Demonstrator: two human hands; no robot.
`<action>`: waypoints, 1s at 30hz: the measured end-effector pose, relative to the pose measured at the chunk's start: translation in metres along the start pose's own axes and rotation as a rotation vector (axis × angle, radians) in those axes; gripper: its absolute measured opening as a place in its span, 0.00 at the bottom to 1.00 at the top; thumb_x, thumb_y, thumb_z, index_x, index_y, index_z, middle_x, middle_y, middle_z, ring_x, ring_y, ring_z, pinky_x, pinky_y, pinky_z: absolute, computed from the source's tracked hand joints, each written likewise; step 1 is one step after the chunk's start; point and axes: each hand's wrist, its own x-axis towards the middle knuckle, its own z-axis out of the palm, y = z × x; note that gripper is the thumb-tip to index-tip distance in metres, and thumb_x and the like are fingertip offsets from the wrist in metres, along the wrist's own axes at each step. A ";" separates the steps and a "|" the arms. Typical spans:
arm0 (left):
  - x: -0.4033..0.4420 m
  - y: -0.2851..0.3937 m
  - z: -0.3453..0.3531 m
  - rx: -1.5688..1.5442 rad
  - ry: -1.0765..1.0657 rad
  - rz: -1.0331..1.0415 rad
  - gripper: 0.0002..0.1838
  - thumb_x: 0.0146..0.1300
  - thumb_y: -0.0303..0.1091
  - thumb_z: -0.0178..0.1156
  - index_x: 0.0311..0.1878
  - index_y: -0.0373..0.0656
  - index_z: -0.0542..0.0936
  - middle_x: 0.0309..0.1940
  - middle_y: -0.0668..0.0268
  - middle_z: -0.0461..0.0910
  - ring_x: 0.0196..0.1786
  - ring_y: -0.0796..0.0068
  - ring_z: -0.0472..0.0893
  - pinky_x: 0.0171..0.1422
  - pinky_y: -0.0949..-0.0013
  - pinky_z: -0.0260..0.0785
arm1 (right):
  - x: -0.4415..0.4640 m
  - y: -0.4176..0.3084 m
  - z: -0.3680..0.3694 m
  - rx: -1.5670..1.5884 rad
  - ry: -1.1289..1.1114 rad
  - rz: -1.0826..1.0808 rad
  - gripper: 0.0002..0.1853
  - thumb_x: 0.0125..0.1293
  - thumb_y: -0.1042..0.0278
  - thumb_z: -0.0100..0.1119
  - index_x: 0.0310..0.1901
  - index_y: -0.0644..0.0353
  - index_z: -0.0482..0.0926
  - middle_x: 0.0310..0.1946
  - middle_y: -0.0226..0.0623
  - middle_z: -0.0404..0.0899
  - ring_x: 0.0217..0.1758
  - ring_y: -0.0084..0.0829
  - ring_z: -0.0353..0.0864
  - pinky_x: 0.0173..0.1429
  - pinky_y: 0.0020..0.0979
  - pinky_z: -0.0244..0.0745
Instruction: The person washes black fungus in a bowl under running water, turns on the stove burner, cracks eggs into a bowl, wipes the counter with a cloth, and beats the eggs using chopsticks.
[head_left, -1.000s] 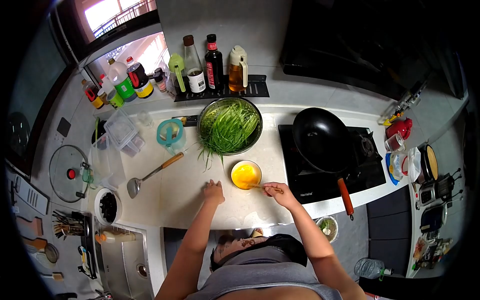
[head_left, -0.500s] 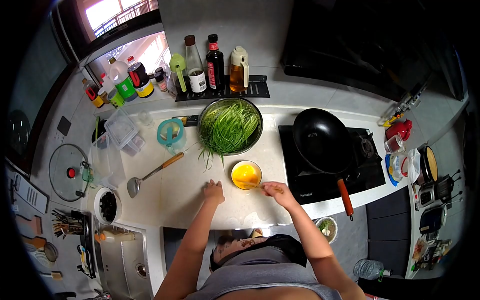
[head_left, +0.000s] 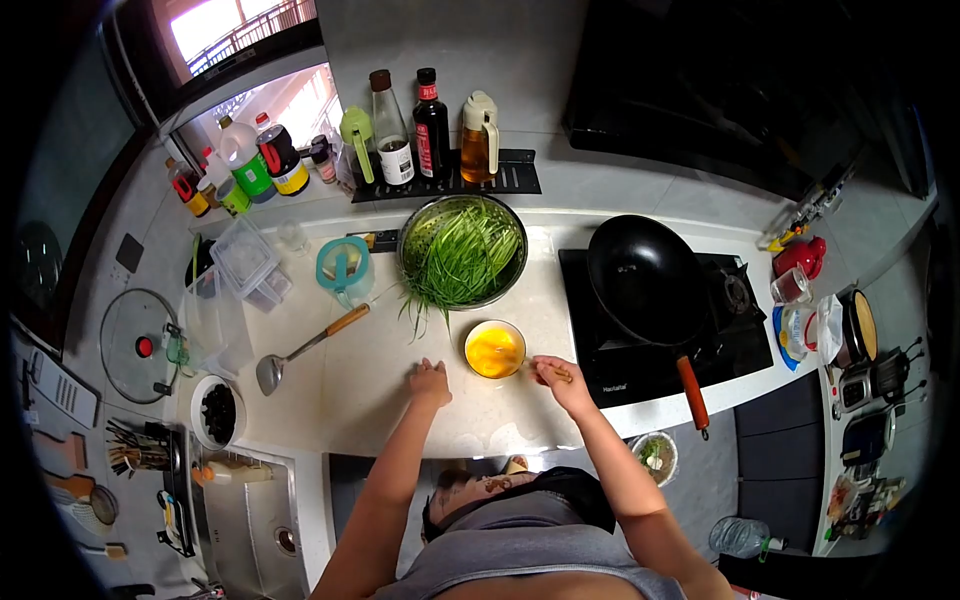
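Observation:
Beaten yellow egg fills a small round bowl on the counter. To the right of it, my right hand is closed around chopsticks, whose back ends stick out past my fingers. Their front ends point toward the egg but are blurred and hard to make out. My left hand rests on the countertop just left of the bowl, fingers stretched out, holding nothing. Behind the bowl stands a metal colander heaped with long green chives, some hanging over its front edge.
On the right, a black wok sits on the gas stove, its handle over the front edge. A metal spatula, a lidded teal jug and a bowl of dark pieces are left. Bottles line the back shelf.
My right hand has shifted slightly and the chopsticks have changed angle at the bowl. The egg's surface looks different. My left hand has stayed almost in place.

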 end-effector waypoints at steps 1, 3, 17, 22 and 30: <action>-0.001 0.001 -0.002 -0.003 -0.008 0.000 0.36 0.50 0.35 0.56 0.64 0.47 0.56 0.66 0.53 0.49 0.66 0.60 0.55 0.61 0.60 0.59 | 0.002 0.005 0.001 -0.078 0.054 -0.072 0.12 0.62 0.71 0.51 0.44 0.68 0.75 0.35 0.36 0.79 0.38 0.22 0.77 0.44 0.21 0.71; 0.002 0.001 0.004 0.006 0.014 -0.001 0.39 0.47 0.37 0.59 0.65 0.49 0.55 0.66 0.53 0.49 0.65 0.57 0.57 0.61 0.59 0.60 | 0.008 0.014 0.001 -0.195 -0.022 -0.153 0.11 0.62 0.72 0.51 0.43 0.68 0.75 0.35 0.37 0.79 0.37 0.23 0.77 0.44 0.21 0.71; 0.004 -0.001 0.006 -0.007 0.019 0.002 0.41 0.45 0.37 0.60 0.65 0.48 0.54 0.66 0.52 0.49 0.64 0.56 0.57 0.61 0.59 0.60 | 0.012 0.009 -0.005 -0.278 -0.029 -0.096 0.11 0.61 0.73 0.51 0.43 0.69 0.76 0.30 0.35 0.79 0.33 0.21 0.76 0.42 0.20 0.70; 0.007 0.000 0.007 0.008 0.012 -0.002 0.41 0.46 0.38 0.60 0.65 0.47 0.54 0.66 0.52 0.49 0.65 0.55 0.57 0.61 0.59 0.59 | 0.014 0.002 -0.007 -0.217 0.092 -0.055 0.11 0.61 0.71 0.51 0.42 0.68 0.77 0.32 0.37 0.80 0.34 0.23 0.77 0.43 0.21 0.70; 0.007 0.000 0.009 0.002 0.016 0.000 0.41 0.46 0.37 0.60 0.65 0.48 0.54 0.66 0.52 0.49 0.65 0.54 0.56 0.61 0.58 0.59 | 0.004 -0.004 -0.001 -0.223 0.138 -0.139 0.12 0.61 0.70 0.51 0.42 0.69 0.76 0.32 0.38 0.80 0.35 0.22 0.78 0.43 0.21 0.71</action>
